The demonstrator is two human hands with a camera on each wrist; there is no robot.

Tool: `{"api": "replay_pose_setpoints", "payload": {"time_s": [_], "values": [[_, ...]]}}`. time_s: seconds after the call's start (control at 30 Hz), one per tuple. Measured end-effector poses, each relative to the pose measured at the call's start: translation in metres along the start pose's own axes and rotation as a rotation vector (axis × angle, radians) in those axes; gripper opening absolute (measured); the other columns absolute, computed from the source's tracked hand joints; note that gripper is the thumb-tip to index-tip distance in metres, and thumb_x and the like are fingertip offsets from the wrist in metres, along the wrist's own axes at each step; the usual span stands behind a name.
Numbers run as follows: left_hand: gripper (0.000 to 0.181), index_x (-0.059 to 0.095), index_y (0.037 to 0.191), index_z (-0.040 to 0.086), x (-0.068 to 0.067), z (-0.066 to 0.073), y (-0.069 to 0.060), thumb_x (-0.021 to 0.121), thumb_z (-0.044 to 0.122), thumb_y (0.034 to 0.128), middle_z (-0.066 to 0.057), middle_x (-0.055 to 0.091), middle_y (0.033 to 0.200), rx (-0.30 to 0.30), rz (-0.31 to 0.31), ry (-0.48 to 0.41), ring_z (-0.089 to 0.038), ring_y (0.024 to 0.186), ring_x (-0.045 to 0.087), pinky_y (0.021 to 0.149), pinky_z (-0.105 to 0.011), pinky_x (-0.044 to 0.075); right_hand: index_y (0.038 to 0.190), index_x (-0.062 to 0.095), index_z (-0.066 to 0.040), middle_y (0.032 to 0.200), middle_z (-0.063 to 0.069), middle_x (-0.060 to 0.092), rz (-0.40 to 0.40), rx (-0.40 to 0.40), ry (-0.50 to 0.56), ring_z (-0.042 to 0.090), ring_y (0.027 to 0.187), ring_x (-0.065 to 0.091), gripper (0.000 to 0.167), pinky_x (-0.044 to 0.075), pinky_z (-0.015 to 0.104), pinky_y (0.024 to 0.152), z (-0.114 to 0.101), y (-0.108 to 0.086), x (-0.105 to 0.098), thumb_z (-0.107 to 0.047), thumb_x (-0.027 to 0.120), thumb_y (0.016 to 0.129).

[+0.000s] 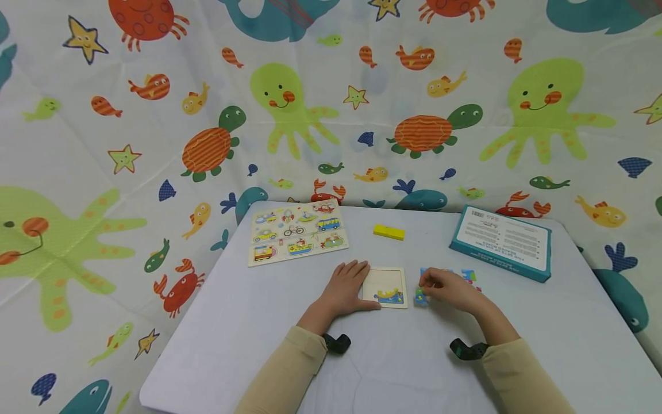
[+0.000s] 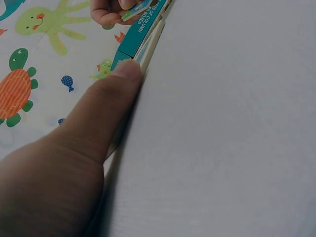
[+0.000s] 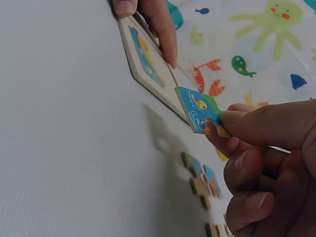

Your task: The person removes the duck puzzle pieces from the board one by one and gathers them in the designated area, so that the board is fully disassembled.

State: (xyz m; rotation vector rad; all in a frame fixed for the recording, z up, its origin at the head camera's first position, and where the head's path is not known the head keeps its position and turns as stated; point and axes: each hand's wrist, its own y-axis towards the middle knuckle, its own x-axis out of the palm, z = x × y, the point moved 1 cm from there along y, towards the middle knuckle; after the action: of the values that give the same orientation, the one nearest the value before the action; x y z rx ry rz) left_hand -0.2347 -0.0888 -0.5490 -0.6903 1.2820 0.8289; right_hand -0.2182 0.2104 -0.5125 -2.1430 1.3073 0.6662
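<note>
A square wooden puzzle tray [image 1: 381, 276] lies on the white table, with joined duck-picture pieces [image 1: 391, 296] along its lower edge. My left hand [image 1: 346, 290] rests on the tray's left side, fingers spread and thumb along the near edge. In my right hand [image 1: 452, 289] a blue-green puzzle piece [image 3: 200, 109] is pinched between thumb and fingers, held above the table just right of the tray. The right wrist view shows a small yellow duck on that piece. Several loose puzzle pieces [image 1: 468, 276] lie behind and under the right hand, partly hidden by it.
A vehicle-picture board [image 1: 297, 233] lies at the back left. Behind the tray sits a yellow block [image 1: 389, 232]. A teal box [image 1: 501, 241] with a white label lies at the back right. A sea-animal cloth [image 1: 362, 115] hangs along the table's far edge.
</note>
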Motion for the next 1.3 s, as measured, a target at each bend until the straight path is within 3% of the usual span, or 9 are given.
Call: {"api": "replay_pose_setpoints", "payload": {"time_s": [0.37, 0.73, 1.3], "values": [[0.109, 0.027, 0.157, 0.016, 0.002, -0.001, 0.001, 0.053, 0.084, 0.0764, 0.002, 0.029, 0.162, -0.009, -0.01, -0.004, -0.023, 0.152, 0.022, 0.123, -0.048, 0.019, 0.1, 0.063, -0.017, 0.091, 0.002, 0.059, -0.029, 0.029, 0.05, 0.021, 0.086, 0.053, 0.009, 0.046, 0.026, 0.068, 0.013, -0.012, -0.002, -0.019, 0.067, 0.093], [0.109, 0.026, 0.158, 0.017, 0.003, -0.001, 0.002, 0.053, 0.085, 0.0765, 0.002, 0.028, 0.163, -0.015, -0.023, -0.002, -0.022, 0.152, 0.021, 0.124, -0.048, 0.018, 0.099, 0.064, -0.015, 0.09, 0.001, 0.06, -0.013, 0.012, 0.019, 0.019, 0.086, 0.052, 0.01, 0.045, 0.026, 0.069, 0.015, -0.013, 0.001, -0.016, 0.07, 0.091], [0.109, 0.026, 0.158, 0.017, 0.002, 0.0, 0.001, 0.054, 0.084, 0.0764, 0.002, 0.029, 0.163, -0.016, -0.015, -0.006, -0.022, 0.152, 0.022, 0.124, -0.048, 0.017, 0.098, 0.067, -0.019, 0.094, 0.0, 0.063, 0.019, 0.077, -0.05, 0.018, 0.082, 0.053, 0.008, 0.044, 0.029, 0.066, 0.006, -0.016, -0.002, -0.025, 0.068, 0.093]]}}
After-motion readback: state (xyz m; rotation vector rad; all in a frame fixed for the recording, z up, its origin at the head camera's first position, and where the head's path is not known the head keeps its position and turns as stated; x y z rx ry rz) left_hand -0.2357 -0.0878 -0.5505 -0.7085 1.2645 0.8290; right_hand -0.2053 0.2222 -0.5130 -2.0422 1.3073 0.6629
